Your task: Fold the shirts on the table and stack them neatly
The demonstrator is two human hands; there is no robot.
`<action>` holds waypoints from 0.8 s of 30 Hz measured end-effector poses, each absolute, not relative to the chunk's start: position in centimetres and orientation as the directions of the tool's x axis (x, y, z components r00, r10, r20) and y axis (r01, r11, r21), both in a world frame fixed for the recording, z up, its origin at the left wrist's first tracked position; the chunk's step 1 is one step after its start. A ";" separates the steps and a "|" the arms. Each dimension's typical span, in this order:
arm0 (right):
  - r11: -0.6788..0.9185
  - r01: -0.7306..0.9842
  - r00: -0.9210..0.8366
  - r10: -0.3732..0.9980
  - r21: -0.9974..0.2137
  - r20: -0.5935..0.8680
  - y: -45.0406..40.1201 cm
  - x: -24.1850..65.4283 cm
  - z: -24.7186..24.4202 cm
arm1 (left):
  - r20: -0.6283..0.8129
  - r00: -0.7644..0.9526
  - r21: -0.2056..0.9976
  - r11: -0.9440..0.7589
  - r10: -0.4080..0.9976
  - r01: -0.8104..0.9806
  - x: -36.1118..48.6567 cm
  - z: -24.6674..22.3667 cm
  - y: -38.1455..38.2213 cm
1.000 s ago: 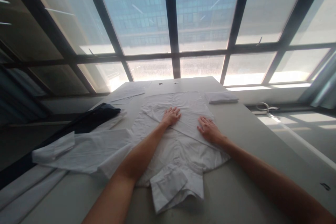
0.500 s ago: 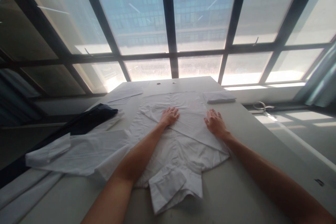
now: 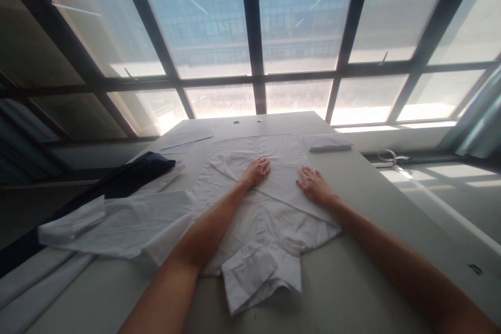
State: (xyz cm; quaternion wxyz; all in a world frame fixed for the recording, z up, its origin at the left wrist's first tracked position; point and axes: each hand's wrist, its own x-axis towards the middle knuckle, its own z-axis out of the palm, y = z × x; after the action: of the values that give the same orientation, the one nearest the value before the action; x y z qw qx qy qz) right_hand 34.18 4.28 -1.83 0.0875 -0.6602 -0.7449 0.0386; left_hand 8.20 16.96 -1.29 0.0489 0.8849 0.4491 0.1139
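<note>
A white shirt (image 3: 242,224) lies spread on the pale table (image 3: 352,282), its right side folded inward across the body. One sleeve (image 3: 148,219) stretches out to the left, and a cuff (image 3: 254,276) points toward me at the near edge. My left hand (image 3: 257,171) lies flat with fingers stretched on the middle of the shirt. Flat near the shirt's right edge, my right hand (image 3: 313,184) presses on the folded cloth with its fingers apart. Neither hand grips anything.
Dark clothing (image 3: 136,175) and more white cloth lie along the table's left side. A folded white cloth (image 3: 327,142) sits at the back right, and white sheets (image 3: 186,139) at the back left. Windows (image 3: 297,26) rise behind the table.
My right hand has slid a little to the left over the folded cloth. My left hand has shifted slightly right; the shirt looks the same.
</note>
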 end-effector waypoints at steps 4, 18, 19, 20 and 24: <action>0.021 0.979 0.002 0.993 -0.202 0.116 4.7 35.6 -1.8 | 0.150 0.574 0.184 -0.593 0.805 0.784 8.2 -1.2 17.0; 0.369 0.906 -0.353 0.929 -0.209 0.113 2.0 31.6 -1.0 | 0.180 0.577 0.185 -0.604 0.796 0.775 8.2 -1.6 17.3; 0.387 0.898 -0.370 0.922 -0.209 0.116 1.8 31.6 -1.0 | 0.182 0.578 0.186 -0.605 0.795 0.774 8.2 -1.6 17.3; 0.409 0.887 -0.392 0.912 -0.212 0.119 1.4 31.6 -0.9 | 0.184 0.578 0.187 -0.606 0.795 0.773 8.2 -1.7 17.3; 0.496 0.835 -0.483 0.868 -0.237 0.114 -1.0 31.7 -0.8 | 0.190 0.574 0.192 -0.603 0.797 0.774 8.2 -1.6 17.3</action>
State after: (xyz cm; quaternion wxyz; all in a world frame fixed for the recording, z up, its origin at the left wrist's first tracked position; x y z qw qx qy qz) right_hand 31.65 -1.04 -0.81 0.1097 -0.4962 -0.8580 0.0746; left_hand 8.25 17.32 -1.60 0.0440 0.8860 0.4432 0.1292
